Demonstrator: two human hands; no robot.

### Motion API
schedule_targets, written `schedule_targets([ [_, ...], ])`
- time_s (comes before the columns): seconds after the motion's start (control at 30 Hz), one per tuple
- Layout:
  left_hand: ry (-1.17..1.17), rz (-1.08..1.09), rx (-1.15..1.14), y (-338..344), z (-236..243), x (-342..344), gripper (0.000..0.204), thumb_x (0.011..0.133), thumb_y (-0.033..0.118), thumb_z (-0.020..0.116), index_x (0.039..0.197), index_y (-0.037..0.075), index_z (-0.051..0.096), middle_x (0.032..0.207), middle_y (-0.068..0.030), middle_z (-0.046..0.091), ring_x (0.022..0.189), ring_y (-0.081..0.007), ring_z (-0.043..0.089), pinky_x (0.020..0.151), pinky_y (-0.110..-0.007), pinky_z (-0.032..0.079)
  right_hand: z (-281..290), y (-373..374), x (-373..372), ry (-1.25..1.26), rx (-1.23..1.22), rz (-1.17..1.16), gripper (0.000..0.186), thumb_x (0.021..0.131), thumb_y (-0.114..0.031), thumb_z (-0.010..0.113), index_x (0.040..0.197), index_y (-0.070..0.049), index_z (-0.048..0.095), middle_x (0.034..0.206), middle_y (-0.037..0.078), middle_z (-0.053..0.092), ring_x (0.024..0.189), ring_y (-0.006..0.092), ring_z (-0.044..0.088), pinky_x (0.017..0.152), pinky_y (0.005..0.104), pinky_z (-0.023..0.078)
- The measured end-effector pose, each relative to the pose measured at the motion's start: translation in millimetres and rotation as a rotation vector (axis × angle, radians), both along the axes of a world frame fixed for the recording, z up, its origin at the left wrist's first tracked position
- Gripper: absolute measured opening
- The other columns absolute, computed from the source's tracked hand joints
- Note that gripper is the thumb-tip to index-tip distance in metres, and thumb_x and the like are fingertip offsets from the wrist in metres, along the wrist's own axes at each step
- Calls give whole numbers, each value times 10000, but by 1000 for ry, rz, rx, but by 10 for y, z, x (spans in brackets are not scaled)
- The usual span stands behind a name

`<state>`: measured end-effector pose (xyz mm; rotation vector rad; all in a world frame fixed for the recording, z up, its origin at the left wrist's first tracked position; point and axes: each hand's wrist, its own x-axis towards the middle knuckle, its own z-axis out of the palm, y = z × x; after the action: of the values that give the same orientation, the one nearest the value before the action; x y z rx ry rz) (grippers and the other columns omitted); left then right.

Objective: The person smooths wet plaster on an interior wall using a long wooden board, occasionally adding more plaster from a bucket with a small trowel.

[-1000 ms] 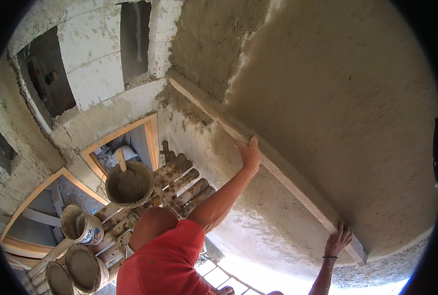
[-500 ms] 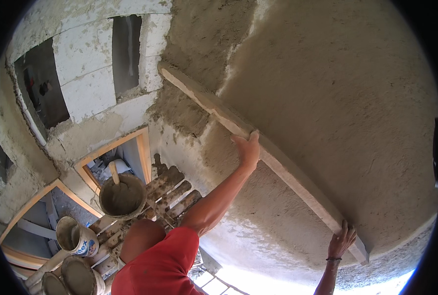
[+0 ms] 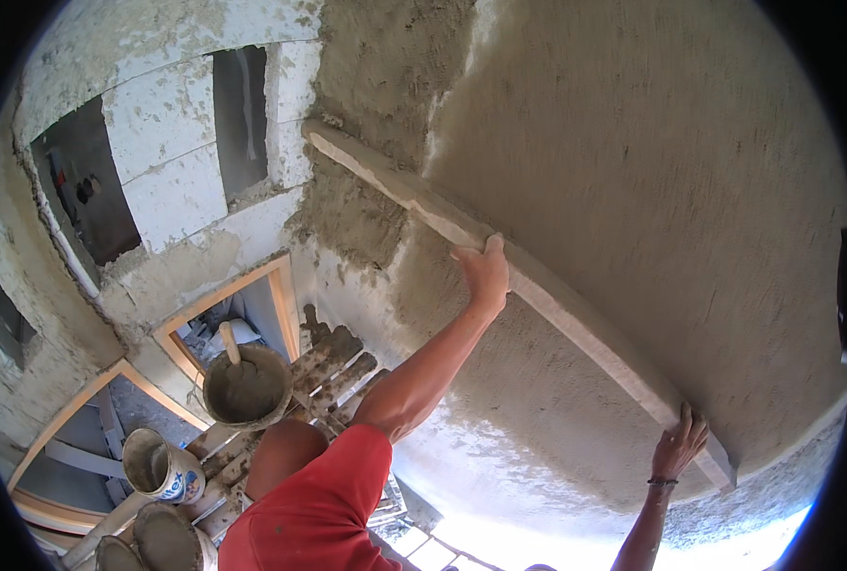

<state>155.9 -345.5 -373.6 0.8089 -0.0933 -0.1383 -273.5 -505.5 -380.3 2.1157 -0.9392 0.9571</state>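
A long straightedge board (image 3: 538, 285) lies flat against the wet plastered wall (image 3: 652, 171), slanting from upper left, near the window opening (image 3: 243, 119), down to the lower right. The left hand (image 3: 483, 271) is wrapped over the board's middle, fingers curled on its upper edge, arm stretched up. The right hand (image 3: 679, 445), with a dark band at the wrist, grips the board's lower right end, fingers spread along its edge. The hands are well apart. Below left, a mortar bucket (image 3: 247, 385) with a tool handle stands on planks, beside smaller buckets (image 3: 160, 466).
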Motion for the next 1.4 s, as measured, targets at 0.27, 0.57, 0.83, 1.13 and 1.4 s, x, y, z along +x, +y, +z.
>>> schedule_targets([
  [0.27, 15, 83, -16, -46, -127, -18, 525, 838, 164, 566, 1149, -142, 274, 1129, -270, 435, 1057, -300, 491, 952, -398, 382, 37, 40, 15, 38, -38, -11, 605, 698, -4, 557, 1281, -151, 490, 1178, 135, 486, 1173, 363, 410, 968, 518, 323],
  [0.57, 11, -110, 1, 212, 608, -248, 516, 838, 154, 580, 1135, -144, 280, 1085, -257, 464, 1039, -280, 507, 909, -383, 404, 530, -37, -135, 20, -33, -3, 584, 720, -18, 564, 1286, -142, 490, 1190, 130, 488, 1165, 351, 417, 968, 498, 325],
  [0.83, -50, 32, 0, -39, 346, -75, 434, 841, 150, 583, 1043, -107, 298, 964, -219, 488, 917, -263, 538, 834, -387, 440, 465, -59, -118, 40, -32, -5, 566, 734, -13, 557, 1282, -134, 489, 1206, 132, 488, 1161, 341, 429, 952, 487, 335],
  [1.13, -69, -30, 18, 67, 909, -151, 446, 831, 169, 590, 1038, -85, 288, 942, -188, 458, 813, -203, 520, 630, -317, 446, 665, -19, -112, 16, -28, -7, 557, 717, -13, 547, 1261, -125, 495, 1165, 145, 492, 1129, 349, 440, 934, 494, 342],
  [1.4, -58, 128, 30, -169, 228, 12, 460, 810, 206, 605, 1031, -52, 295, 915, -141, 433, 659, -147, 514, 322, -266, 415, 525, -36, -124, 58, -63, 41, 531, 716, -10, 520, 1236, -112, 503, 1162, 161, 478, 1134, 366, 423, 950, 505, 327],
])
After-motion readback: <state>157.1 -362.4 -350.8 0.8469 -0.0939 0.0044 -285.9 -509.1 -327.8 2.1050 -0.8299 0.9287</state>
